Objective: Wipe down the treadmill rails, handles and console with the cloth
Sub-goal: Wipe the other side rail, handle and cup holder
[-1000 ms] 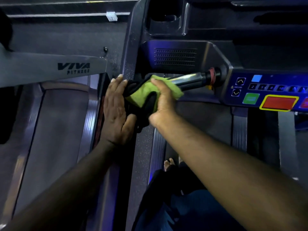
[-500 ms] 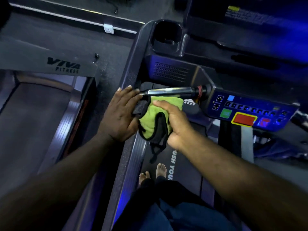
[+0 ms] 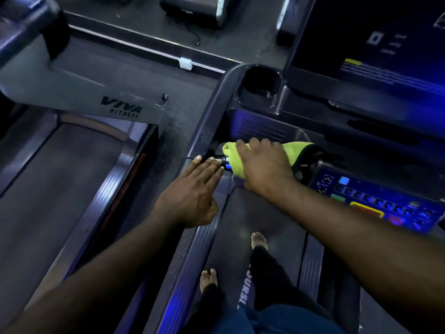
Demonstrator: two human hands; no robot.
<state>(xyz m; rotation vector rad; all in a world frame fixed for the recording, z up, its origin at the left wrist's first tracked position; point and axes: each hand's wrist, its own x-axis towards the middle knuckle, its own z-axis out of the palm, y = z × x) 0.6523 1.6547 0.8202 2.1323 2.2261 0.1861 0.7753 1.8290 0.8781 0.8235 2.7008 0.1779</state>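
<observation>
From the head camera, the right hand (image 3: 265,165) lies palm-down over a yellow-green cloth (image 3: 295,151). Its fingers curl over the far side and clamp the cloth around the treadmill's horizontal handle bar (image 3: 225,165). The cloth covers most of the bar. Only a short shiny stretch shows at the bar's left end, and the cloth's black-edged right end reaches toward the console.

The left hand (image 3: 190,196) is flat with its fingers straight and close together, and it holds nothing. Its fingertips (image 3: 212,160) rest at the exposed left end of the bar, where it meets the dark side arm (image 3: 209,121) of the frame.

To the right of the bar, just beyond the cloth, the console button panel (image 3: 375,201) glows blue, with a yellow-outlined red button and a row of small keys. Above it are a round cup holder (image 3: 261,85) and a dark display screen (image 3: 385,44).

The person stands on the treadmill belt (image 3: 265,220) with two bare feet (image 3: 259,239), and the ribbed side rail (image 3: 199,239) runs under the left wrist. To the left sits a neighbouring treadmill (image 3: 120,108) marked VIVA FITNESS.
</observation>
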